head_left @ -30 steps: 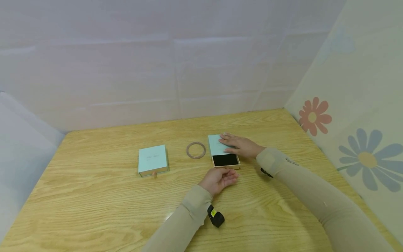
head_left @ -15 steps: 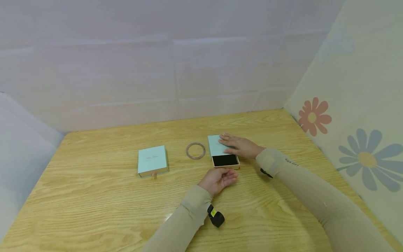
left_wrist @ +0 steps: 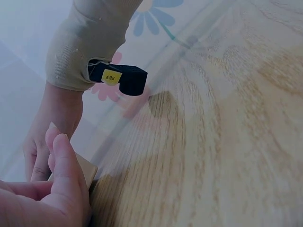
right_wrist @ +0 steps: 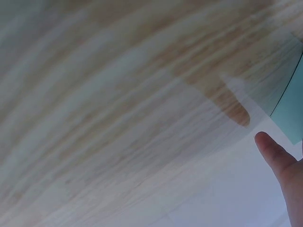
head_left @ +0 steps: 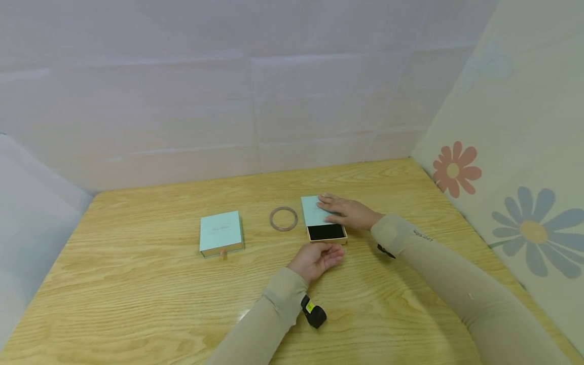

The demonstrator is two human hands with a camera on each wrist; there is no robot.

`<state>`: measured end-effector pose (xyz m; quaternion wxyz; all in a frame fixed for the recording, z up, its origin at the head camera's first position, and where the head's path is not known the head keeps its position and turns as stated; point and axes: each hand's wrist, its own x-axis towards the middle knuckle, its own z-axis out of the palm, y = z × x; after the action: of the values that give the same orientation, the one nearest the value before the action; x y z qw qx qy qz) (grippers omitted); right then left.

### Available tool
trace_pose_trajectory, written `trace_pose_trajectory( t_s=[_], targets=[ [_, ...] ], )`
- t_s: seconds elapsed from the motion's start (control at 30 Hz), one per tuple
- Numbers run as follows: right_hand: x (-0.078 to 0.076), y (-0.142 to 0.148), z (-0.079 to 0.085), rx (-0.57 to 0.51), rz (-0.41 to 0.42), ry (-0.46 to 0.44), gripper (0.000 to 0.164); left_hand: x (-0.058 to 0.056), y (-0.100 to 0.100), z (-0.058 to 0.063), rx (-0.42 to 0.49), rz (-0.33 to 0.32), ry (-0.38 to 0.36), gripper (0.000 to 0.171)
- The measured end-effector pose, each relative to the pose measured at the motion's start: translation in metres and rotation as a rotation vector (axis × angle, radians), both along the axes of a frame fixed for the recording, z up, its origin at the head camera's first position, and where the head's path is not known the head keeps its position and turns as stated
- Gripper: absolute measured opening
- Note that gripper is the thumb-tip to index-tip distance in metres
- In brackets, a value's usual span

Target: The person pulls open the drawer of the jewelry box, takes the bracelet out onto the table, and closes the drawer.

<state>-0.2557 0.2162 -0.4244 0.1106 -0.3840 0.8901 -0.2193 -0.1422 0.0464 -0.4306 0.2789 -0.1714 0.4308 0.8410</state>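
My right grip (head_left: 349, 212) unclenched, fingers spread on a blue box (head_left: 311, 209), drawer (head_left: 326, 232) part-way out, left grip (head_left: 317, 261) at its front, pinching or not I can't tell, bangle (head_left: 284, 229) nearby

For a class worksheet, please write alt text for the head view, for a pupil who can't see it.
A person's right hand rests on a pale blue box with its black-lined drawer partly open, the left hand at the drawer's front. Left of it on the wooden table lie a ring and a second, closed box.
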Motion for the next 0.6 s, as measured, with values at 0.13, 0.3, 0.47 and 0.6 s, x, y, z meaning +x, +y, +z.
trace_pose_trajectory(
  t_s=[0.13, 0.3, 0.47, 0.6],
  targets=[
    [0.0002, -0.0002, 0.0005, -0.004, 0.0, -0.004, 0.056, -0.001, 0.0, 0.0, 0.005, -0.001, -0.01, 0.028],
    [0.0004, -0.0014, 0.0003, -0.017, -0.003, -0.017, 0.056, -0.0035, -0.0006, -0.002, 0.012, 0.0, -0.022, 0.028],
    [-0.0012, -0.0014, -0.0011, -0.005, -0.012, -0.018, 0.055, -0.0067, 0.0003, -0.0039, 0.02, 0.008, -0.026, 0.026],
    [-0.002, -0.0009, -0.0014, -0.008, -0.012, -0.025, 0.055, -0.0085, 0.0013, -0.0046, 0.023, 0.011, -0.025, 0.023]
  ],
)
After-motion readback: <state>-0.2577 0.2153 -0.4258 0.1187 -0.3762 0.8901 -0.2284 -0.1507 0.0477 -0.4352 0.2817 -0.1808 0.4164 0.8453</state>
